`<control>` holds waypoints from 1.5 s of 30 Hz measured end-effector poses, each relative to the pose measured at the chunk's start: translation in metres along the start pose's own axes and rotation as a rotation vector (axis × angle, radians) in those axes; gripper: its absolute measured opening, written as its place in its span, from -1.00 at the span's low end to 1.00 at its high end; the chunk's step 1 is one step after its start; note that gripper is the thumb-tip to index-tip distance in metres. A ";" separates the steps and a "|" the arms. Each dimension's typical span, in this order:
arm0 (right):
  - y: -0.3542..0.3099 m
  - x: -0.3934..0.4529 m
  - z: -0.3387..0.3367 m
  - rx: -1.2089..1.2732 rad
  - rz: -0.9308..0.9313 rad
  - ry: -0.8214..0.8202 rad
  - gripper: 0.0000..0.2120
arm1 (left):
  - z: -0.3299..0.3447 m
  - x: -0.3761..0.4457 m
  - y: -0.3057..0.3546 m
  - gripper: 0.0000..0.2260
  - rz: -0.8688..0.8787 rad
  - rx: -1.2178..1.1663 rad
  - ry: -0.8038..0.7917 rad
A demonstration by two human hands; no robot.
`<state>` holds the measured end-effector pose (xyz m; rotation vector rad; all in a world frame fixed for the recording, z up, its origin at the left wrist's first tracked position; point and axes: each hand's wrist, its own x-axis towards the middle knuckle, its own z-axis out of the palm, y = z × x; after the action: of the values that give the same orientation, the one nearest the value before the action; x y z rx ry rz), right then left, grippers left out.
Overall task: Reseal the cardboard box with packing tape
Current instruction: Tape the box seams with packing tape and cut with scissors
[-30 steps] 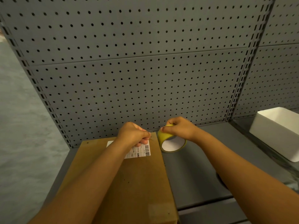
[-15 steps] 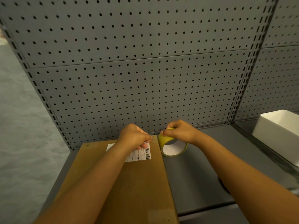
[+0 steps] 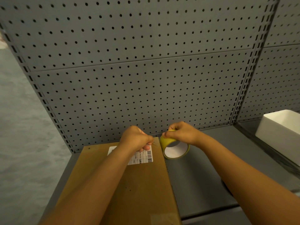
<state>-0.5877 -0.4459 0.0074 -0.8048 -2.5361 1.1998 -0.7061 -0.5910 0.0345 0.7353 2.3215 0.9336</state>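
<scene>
Brown cardboard fills the lower middle of the view: the cardboard box (image 3: 142,189) lies flat on a grey metal shelf (image 3: 203,184), its far edge close to the grey pegboard panel (image 3: 138,82) that backs the shelf. A white shipping label (image 3: 142,157) with a barcode sits near the far end of the box top, partly covered by the left hand.

The left hand (image 3: 136,138) hovers over that label with its fingers curled, pinching the free end of a thin, nearly clear strip of tape (image 3: 155,142) that runs across to the roll. The right hand (image 3: 181,133) grips the roll of packing tape (image 3: 175,148) from above, fingers curled over its yellowish rim; the roll stands tilted just beside the box's right edge, its white inner core facing the camera. Whether the roll's lower rim touches the shelf cannot be told. The two hands are near each other, with only the short stretch of tape between them.

Further right, well apart from the box, a white plastic bin (image 3: 282,132) rests on the neighbouring shelf section. A patch of glossy clear tape (image 3: 162,219) shows on the box's near end.
</scene>
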 end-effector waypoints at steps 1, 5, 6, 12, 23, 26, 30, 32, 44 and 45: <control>0.000 0.000 0.000 0.000 -0.001 0.003 -0.76 | 0.001 0.000 0.000 -0.90 -0.005 0.013 0.003; -0.001 -0.001 0.000 -0.002 0.003 0.007 -0.76 | 0.003 0.002 0.001 -0.87 -0.019 0.065 0.020; -0.002 -0.002 0.000 -0.004 0.004 0.007 -0.76 | 0.003 0.002 0.002 -0.87 -0.022 0.078 0.023; -0.001 -0.002 0.001 0.012 0.015 0.021 -0.71 | 0.001 0.006 0.005 -0.87 -0.029 0.142 -0.037; -0.005 -0.005 0.002 -0.004 0.019 0.032 -0.71 | -0.010 -0.003 -0.007 -0.80 0.177 0.091 -0.047; -0.005 -0.006 0.002 -0.001 0.025 0.034 -0.71 | -0.011 -0.006 -0.016 -0.72 0.349 0.271 0.000; -0.007 -0.009 0.002 0.019 0.028 0.042 -0.70 | -0.012 -0.009 -0.019 -0.79 0.405 0.447 0.112; -0.008 -0.011 0.002 0.010 0.025 0.046 -0.70 | -0.010 -0.010 -0.018 -0.82 0.418 0.450 0.139; -0.001 -0.013 0.008 0.003 0.021 0.094 -0.62 | -0.016 -0.009 -0.020 -0.77 0.438 0.361 -0.054; 0.000 -0.013 0.008 0.002 0.020 0.102 -0.60 | -0.015 -0.010 -0.020 -0.76 0.462 0.375 -0.045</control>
<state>-0.5803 -0.4590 0.0025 -0.8693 -2.4511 1.1367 -0.7138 -0.6167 0.0314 1.4767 2.3570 0.6507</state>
